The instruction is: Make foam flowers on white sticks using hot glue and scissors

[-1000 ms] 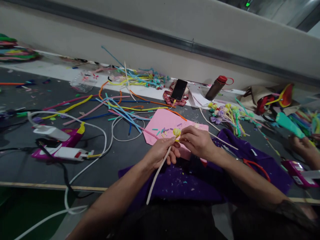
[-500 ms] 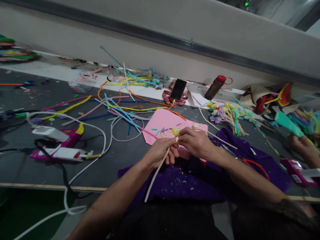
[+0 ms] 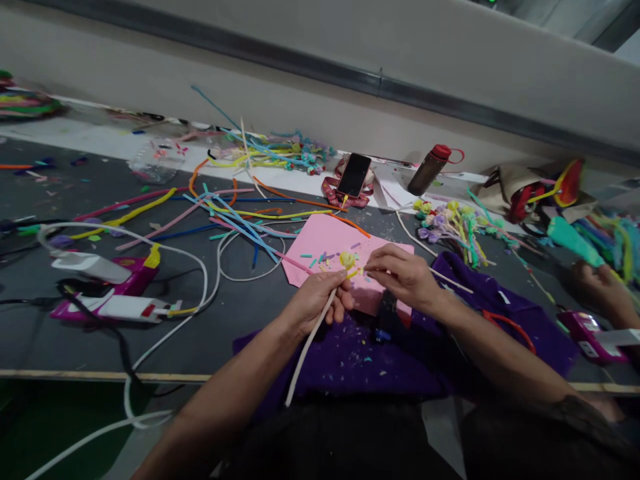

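Fuzzy pipe cleaners (image 3: 235, 220), matt pink paper (image 3: 330, 250), soft purple felt cloth (image 3: 350, 360).

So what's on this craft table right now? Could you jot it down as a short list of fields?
left hand: left hand holds a white stick topped with a small yellow flower
right hand: right hand pinches a thin yellow strand beside the flower
under the hands: pink sheet, purple cloth
left side: glue gun, white cable
back: phone, bottle
far right: another person's hand

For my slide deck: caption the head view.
Left hand holds a white stem topped by a yellow bud; right hand pinches beside it.
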